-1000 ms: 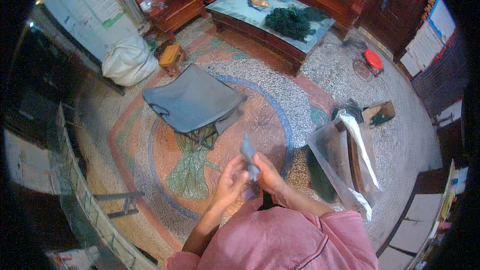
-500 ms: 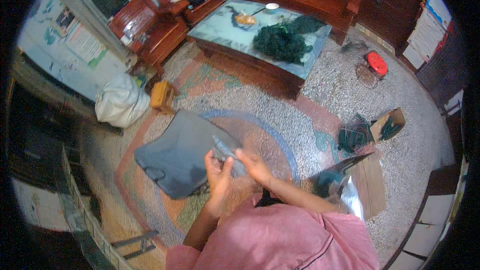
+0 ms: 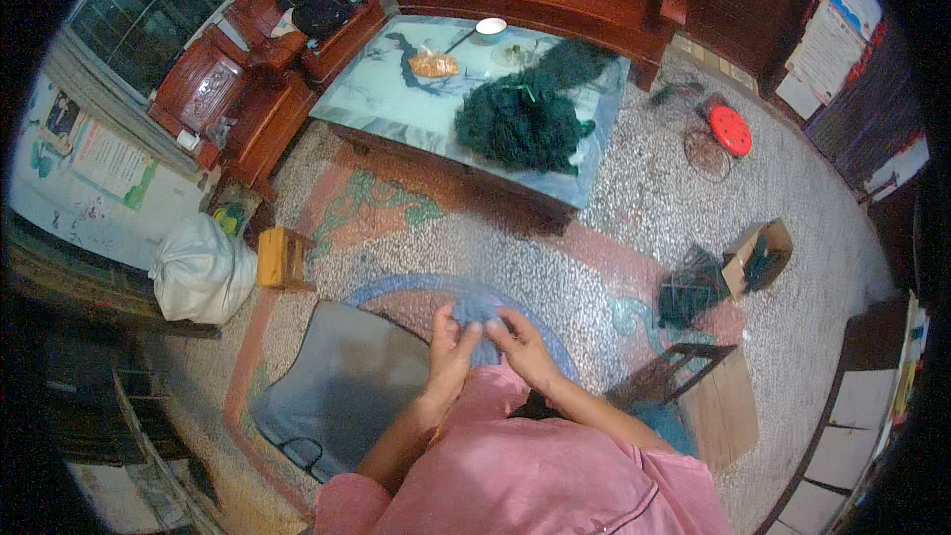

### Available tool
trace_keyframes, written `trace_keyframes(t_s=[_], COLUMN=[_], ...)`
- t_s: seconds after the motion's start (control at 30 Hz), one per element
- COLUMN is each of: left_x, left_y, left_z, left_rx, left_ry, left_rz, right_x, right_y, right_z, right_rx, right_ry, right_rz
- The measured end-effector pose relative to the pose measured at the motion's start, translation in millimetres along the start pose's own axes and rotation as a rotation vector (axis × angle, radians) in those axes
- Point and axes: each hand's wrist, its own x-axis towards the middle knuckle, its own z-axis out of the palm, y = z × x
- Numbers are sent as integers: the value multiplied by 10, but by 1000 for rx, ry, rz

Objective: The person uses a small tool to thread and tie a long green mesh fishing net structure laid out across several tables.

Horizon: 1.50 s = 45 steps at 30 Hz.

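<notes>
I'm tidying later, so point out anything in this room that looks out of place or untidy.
A heap of dark green strands sprawls over the glass coffee table, and another green clump lies on the floor beside an open cardboard box. A grey cloth lies rumpled on the floor by the left hand.

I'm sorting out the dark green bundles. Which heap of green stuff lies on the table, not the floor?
The big dark green pile on the pale glass-topped table. The smaller green heap lies on the speckled floor beside an open cardboard box.
</notes>
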Motion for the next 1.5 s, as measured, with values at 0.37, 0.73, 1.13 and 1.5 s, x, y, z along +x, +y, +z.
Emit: trace_keyframes(t_s=[0.37, 0.73, 1.13, 1.5], left_x=[2027, 3142, 4882, 6099], left_y=[312, 1251, 1935, 2482], left_z=[-854, -2183, -3474, -5325], left_rx=[-307, -860, -764, -884], left_ry=[222, 514, 765, 933], left_rz=[-136, -92, -139, -145], right_x=[1953, 4375, 6643, 7891], right_y=[-789, -891, -1095, -921], right_z=[526, 1485, 3348, 5491], right_rx=[-195, -24, -96, -339], right_ry=[-314, -459, -758, -1270], right_rz=[-210, 188, 102, -134])
